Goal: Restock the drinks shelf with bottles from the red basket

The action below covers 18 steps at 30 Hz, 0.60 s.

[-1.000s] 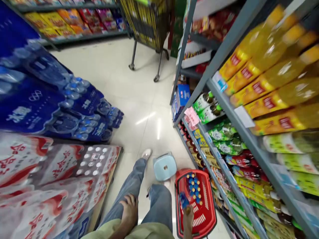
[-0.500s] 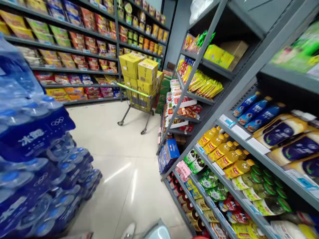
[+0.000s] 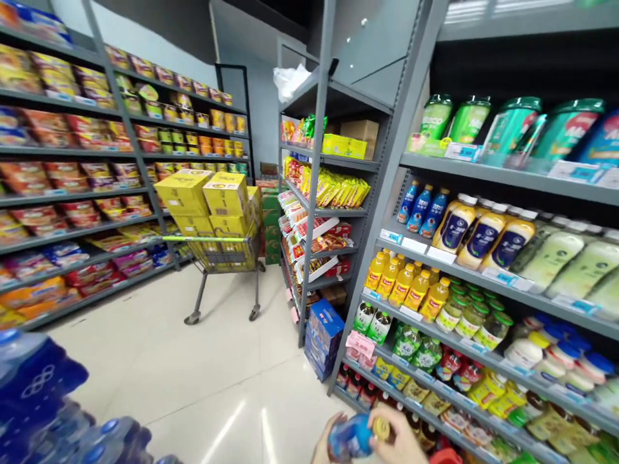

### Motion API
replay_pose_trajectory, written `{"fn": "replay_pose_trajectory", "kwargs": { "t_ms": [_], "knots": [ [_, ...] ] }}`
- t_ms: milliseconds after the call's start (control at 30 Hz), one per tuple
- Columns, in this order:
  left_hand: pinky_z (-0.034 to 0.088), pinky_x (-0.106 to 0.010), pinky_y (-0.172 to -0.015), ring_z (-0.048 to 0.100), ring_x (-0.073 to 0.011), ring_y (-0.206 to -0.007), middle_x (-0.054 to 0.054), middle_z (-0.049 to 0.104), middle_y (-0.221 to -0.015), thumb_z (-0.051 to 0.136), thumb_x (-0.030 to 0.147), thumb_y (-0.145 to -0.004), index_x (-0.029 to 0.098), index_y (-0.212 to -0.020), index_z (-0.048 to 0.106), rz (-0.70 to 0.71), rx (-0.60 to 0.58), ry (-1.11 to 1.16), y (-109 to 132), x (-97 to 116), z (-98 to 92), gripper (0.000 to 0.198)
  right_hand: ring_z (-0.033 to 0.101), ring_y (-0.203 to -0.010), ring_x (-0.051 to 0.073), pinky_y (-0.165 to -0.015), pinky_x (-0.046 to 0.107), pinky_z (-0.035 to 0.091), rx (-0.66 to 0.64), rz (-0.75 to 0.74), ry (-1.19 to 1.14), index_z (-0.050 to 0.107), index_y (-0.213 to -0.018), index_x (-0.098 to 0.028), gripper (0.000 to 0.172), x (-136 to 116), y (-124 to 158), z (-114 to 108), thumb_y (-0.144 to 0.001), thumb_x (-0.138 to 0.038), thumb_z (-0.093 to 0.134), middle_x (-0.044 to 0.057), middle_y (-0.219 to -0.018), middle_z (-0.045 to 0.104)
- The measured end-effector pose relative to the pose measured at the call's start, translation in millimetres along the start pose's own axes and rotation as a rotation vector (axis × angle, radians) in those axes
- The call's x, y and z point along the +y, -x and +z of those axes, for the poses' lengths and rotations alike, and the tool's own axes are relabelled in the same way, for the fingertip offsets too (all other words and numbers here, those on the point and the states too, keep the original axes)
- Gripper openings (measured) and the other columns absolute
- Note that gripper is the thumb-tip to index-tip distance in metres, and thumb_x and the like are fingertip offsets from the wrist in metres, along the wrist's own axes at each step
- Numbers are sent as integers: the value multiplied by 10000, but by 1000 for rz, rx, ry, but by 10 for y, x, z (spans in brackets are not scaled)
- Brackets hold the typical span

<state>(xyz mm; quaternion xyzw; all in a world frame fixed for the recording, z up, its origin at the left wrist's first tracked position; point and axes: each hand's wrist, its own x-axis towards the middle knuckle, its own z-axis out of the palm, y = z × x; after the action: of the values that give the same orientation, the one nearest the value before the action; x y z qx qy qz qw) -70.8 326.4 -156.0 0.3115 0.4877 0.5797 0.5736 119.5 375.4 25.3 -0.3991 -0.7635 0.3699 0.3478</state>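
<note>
At six o'clock, the bottle [image 3: 349, 437] looks like smooth, shiny plastic, and its cap [image 3: 381, 428] looks like plastic too. The floor [image 3: 232, 367] at seven o'clock is hard, smooth and glossy. The water packs [image 3: 36, 380] at eight o'clock have shiny plastic wrap. At nine o'clock, the cart [image 3: 225, 259] is metal wire, and its boxes [image 3: 181, 193] look like smooth cardboard. The bag [image 3: 290, 82] at twelve o'clock is wrinkly plastic. The shelf [image 3: 469, 267] at three o'clock looks like smooth, painted metal. The juice bottles [image 3: 414, 290] at four o'clock are shiny plastic.
</note>
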Motion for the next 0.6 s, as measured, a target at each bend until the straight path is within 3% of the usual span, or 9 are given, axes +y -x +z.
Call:
{"fn": "replay_pose_trajectory", "kwargs": {
  "t_ms": [100, 200, 267, 400, 600],
  "knots": [
    [477, -499, -1183, 642, -391, -1318, -127, 701, -1341, 868, 254, -525, 282, -1242, 684, 174, -25, 20, 65, 319, 251, 740, 637, -805, 271, -734, 374, 513, 132, 61, -189, 757, -905, -293, 315, -30, -133, -184, -765, -574, 780, 41, -872, 683],
    [499, -460, -1172, 606, -342, -1377, -128, 633, -1453, 883, 250, -664, 283, -1369, 609, 219, -46, 37, 218, 667, 451, 757, 558, -736, 205, -642, 305, 442, 391, 173, -421, 776, -960, -241, 426, -115, -449, -494, -659, -527, 874, 59, -929, 670],
    [568, -429, -1075, 638, -327, -1327, -131, 627, -1447, 881, 263, -708, 287, -1375, 602, 219, -71, 58, 345, 871, 566, 722, 487, -669, 162, -563, 262, 370, 497, 262, -594, 771, -1017, -226, 503, -177, -640, -642, -621, -512, 887, 40, -874, 634],
    [618, -391, -932, 682, -311, -1213, -127, 630, -1418, 895, 242, -674, 286, -1337, 635, 202, -87, 90, 538, 1136, 752, 713, 455, -641, 131, -551, 237, 359, 570, 278, -743, 733, -1009, -197, 520, -314, -821, -750, -597, -472, 892, -4, -772, 567],
    [619, -397, -916, 638, -332, -1253, -165, 553, -1465, 950, 359, -651, 256, -1370, 544, 181, -65, 113, 645, 1222, 804, 832, 462, -630, 111, -540, 223, 365, 528, 250, -760, 703, -1011, -187, 547, -485, -804, -778, -608, -479, 930, -8, -779, 570]
  ]
}}
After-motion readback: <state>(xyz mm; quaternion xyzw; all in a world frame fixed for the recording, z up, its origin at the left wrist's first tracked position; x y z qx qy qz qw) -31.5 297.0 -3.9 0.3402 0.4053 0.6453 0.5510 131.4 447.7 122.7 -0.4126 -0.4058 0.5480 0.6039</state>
